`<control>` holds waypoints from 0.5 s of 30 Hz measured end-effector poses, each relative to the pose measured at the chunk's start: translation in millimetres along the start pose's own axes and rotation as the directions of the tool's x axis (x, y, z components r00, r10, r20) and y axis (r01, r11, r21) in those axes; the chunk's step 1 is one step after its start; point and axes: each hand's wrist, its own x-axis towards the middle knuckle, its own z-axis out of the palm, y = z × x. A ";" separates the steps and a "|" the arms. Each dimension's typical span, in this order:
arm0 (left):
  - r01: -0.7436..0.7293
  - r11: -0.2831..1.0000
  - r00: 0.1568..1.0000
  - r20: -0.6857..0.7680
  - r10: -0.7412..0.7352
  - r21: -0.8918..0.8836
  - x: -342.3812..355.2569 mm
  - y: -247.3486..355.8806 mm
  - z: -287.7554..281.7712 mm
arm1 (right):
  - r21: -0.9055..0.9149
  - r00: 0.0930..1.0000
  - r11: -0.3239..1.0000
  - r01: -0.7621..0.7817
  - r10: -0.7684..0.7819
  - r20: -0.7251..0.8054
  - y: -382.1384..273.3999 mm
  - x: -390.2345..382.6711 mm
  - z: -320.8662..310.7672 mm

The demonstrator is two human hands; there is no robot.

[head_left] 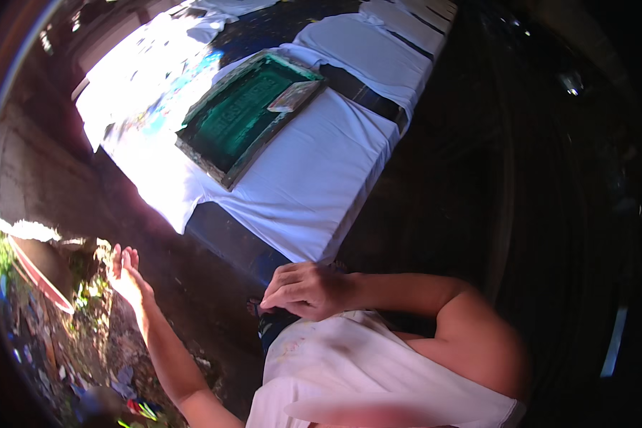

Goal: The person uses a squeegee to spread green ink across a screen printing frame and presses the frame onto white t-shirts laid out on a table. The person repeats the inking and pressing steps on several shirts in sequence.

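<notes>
My left hand [130, 274] is raised at the left, out past the table's edge, with its fingers apart and nothing in it. My right hand [303, 289] is held in front of my white shirt, just off the table's near end. Its fingers are loosely curled together, and I see nothing in them. Beyond both hands, a screen-printing frame [233, 173] with green mesh lies tilted across a white cloth garment [299, 192]. A flat, paint-smeared block [292, 97] rests at the frame's right side. Neither hand touches the frame.
The long dark table [235, 232] runs away from me, with more white garments [371, 53] spread along it. Strong sunlight washes out its left side. At the lower left are scattered litter and plants, by a reddish-rimmed round object [46, 285]. The right side is in deep shadow.
</notes>
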 end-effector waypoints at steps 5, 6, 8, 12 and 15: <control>-0.057 0.996 0.956 -0.292 0.036 -0.063 -128.4 43.3 19.7 | -0.060 0.999 0.998 -0.035 0.032 -0.039 8.9 -83.1 -106.4; -0.058 0.998 0.948 -0.311 0.065 0.033 -153.1 54.3 25.0 | -0.074 0.998 0.996 -0.058 0.056 -0.037 4.2 -98.5 -121.1; -0.017 0.980 0.938 -0.336 0.085 0.200 -190.8 74.7 42.8 | -0.129 0.997 0.989 -0.065 0.061 -0.041 4.1 -114.1 -161.8; -0.091 0.958 0.930 -0.320 0.179 0.271 -238.4 99.2 83.3 | -0.226 0.996 0.971 -0.074 0.061 -0.063 16.7 -116.6 -227.8; -0.161 0.925 0.948 -0.206 0.242 0.345 -253.1 109.9 114.2 | -0.275 0.999 0.961 -0.036 0.028 -0.031 40.0 -95.5 -261.9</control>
